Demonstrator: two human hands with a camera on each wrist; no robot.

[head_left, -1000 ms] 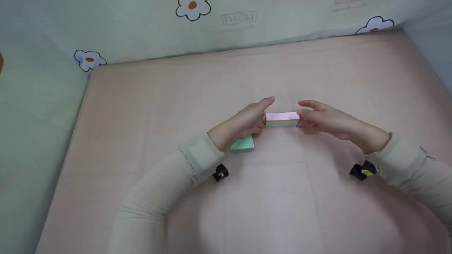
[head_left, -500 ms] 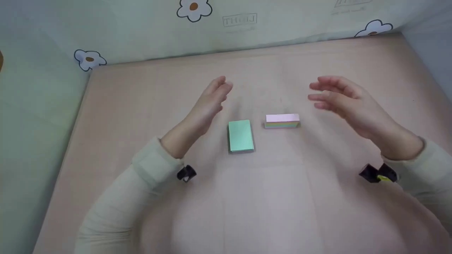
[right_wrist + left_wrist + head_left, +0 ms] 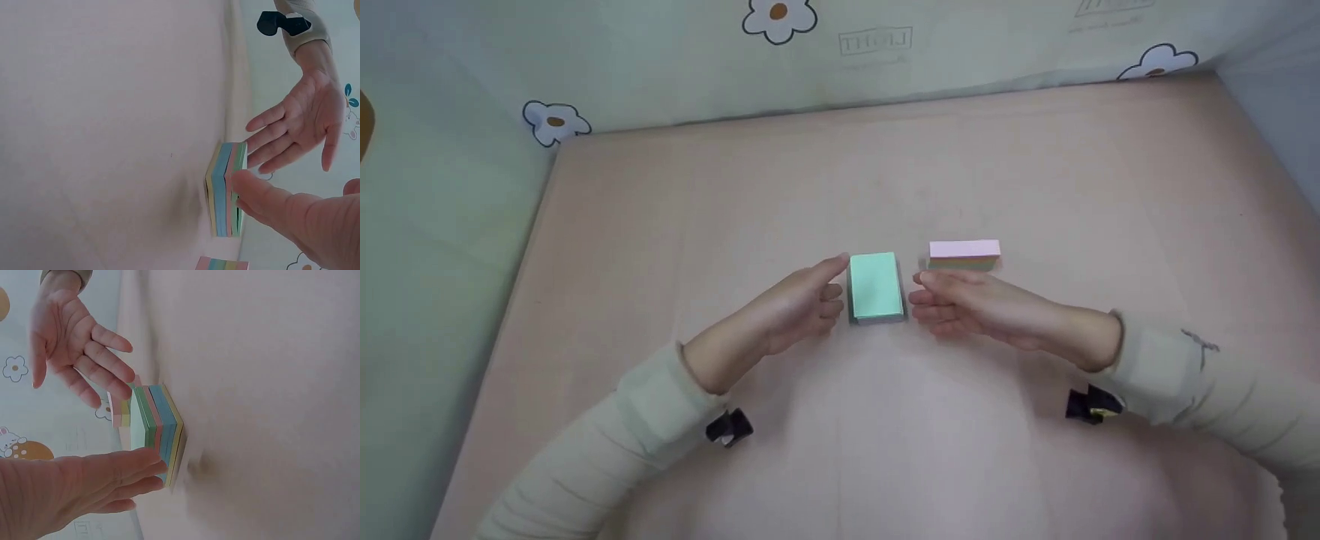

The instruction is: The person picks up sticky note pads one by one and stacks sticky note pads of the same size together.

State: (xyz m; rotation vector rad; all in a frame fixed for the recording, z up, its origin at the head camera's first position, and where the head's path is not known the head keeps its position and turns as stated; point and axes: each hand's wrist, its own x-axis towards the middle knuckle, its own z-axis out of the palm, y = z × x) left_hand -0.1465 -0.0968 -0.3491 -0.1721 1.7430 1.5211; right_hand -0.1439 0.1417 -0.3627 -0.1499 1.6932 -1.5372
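Note:
A stack of coloured paper pads with a mint-green top [image 3: 876, 285] lies flat on the covered table, between my two hands. In the left wrist view its side shows green, pink, blue and yellow layers [image 3: 163, 422]. My left hand [image 3: 787, 311] is at its left side, fingers extended, thumb tip by the far left corner. On the other side my right hand [image 3: 986, 307] faces it with fingers nearly straight, a narrow gap showing from above. Just behind the right hand stands a narrower pink-topped stack of paper pads [image 3: 964, 248], its lower front edge partly covered by that hand.
A pale pink cloth [image 3: 720, 195] covers the table. Behind it rises a light green fabric wall [image 3: 660, 67] printed with flowers, and more fabric hangs at the left and right. Dark wrist cameras [image 3: 729, 427] sit below both sleeves.
Both hands left the pink-topped stack, spread apart and lifted, then came down on either side of the green-topped stack. The two stacks stay in place.

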